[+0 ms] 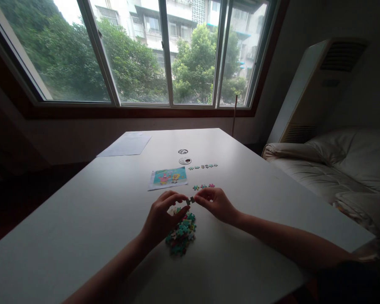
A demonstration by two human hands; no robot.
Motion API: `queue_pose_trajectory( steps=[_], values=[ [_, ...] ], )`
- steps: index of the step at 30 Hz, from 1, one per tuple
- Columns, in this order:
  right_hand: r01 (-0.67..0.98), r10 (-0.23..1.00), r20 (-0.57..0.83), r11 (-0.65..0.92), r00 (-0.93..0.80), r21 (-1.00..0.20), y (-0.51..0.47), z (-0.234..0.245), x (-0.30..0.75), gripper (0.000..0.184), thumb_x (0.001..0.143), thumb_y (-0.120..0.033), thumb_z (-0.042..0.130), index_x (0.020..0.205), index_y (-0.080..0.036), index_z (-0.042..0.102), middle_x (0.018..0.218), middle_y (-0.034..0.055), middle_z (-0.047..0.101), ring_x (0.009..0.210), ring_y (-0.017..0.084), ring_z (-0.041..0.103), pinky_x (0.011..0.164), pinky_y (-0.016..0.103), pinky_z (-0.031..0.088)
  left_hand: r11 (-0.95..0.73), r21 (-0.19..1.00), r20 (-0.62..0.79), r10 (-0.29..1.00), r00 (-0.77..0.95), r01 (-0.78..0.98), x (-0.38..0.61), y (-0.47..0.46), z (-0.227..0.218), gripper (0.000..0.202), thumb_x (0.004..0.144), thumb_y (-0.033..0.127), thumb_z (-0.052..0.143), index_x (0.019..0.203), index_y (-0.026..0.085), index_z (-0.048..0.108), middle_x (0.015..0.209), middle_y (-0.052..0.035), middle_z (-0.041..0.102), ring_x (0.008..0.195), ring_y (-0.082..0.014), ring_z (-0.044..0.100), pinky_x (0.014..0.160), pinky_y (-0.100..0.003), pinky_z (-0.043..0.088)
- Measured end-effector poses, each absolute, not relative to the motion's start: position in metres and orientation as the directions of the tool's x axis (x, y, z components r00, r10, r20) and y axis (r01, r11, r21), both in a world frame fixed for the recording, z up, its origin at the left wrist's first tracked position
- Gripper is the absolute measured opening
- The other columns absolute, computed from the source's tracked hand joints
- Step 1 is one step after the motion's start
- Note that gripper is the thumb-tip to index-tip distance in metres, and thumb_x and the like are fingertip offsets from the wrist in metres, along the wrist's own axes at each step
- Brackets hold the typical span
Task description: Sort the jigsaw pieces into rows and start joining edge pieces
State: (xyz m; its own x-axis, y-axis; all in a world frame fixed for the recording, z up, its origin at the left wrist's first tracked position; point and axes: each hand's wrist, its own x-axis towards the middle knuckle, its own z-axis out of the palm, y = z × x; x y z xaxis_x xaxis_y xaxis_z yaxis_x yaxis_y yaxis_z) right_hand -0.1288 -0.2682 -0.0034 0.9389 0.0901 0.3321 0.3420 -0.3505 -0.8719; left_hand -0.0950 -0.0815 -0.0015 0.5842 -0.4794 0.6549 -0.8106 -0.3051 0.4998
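Observation:
Between my hands, just above the table, is a small dark jigsaw puzzle piece [190, 201]; whether it is one piece or two joined I cannot tell. My left hand [163, 213] pinches it from the left with thumb and forefinger. From the right, the fingertips of my right hand [215, 204] are closed on it too. Under and beside my left hand lies a heap of loose puzzle pieces [181, 234], mostly green and teal. Beyond the hands sits a short row of pieces [204, 186], and farther off a longer row [205, 166]. A cartoon picture sheet [169, 177] lies left of these rows.
Everything rests on a white table [256, 190]. Two round items [185, 161] lie past the picture, and a paper sheet [125, 144] is at the far left edge. A pale sofa [310, 164] and a standing air conditioner [307, 88] are to the right; windows [139, 55] are ahead.

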Motion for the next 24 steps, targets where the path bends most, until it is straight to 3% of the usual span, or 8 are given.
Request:
queue_pose_trajectory(
  steps=[9,16,24],
  values=[
    [0.364,0.142,0.335,-0.342,0.931,-0.866,-0.268,-0.001,-0.129,0.027,0.076,-0.038,0.056,0.077,-0.012,0.064,0.068,0.0038,0.063,0.058,0.009,0.052,0.053,0.021,0.043,-0.337,0.661,0.453,-0.532,0.715,-0.67,-0.101,-0.084,0.008,0.016,0.076,0.028,0.055,0.067,0.016,0.062,0.063,-0.0015,0.057,0.061,-0.0131,0.05,0.055,-0.023,0.041],
    [0.529,0.108,0.557,-0.501,0.823,-0.685,-0.268,0.0,-0.133,0.025,0.074,-0.035,0.06,0.091,-0.016,0.06,0.08,0.0049,0.063,0.058,0.008,0.051,0.054,0.022,0.043,-0.237,0.908,0.22,-0.433,0.874,-0.346,-0.102,-0.087,0.01,0.026,0.074,0.038,0.056,0.067,0.014,0.061,0.054,0.0023,0.053,0.042,-0.007,0.037,0.04,-0.019,0.03],
    [0.61,0.176,0.658,-0.599,0.732,-0.518,-0.268,-0.006,-0.13,0.028,0.072,-0.036,0.063,0.093,-0.018,0.057,0.077,0.0027,0.06,0.059,0.009,0.051,0.058,0.023,0.044,-0.216,0.914,0.216,-0.46,0.861,-0.344,-0.099,-0.087,0.003,0.026,0.074,0.039,0.058,0.07,0.014,0.063,0.061,0.0001,0.057,0.048,-0.0087,0.043,0.045,-0.02,0.034]
  ],
)
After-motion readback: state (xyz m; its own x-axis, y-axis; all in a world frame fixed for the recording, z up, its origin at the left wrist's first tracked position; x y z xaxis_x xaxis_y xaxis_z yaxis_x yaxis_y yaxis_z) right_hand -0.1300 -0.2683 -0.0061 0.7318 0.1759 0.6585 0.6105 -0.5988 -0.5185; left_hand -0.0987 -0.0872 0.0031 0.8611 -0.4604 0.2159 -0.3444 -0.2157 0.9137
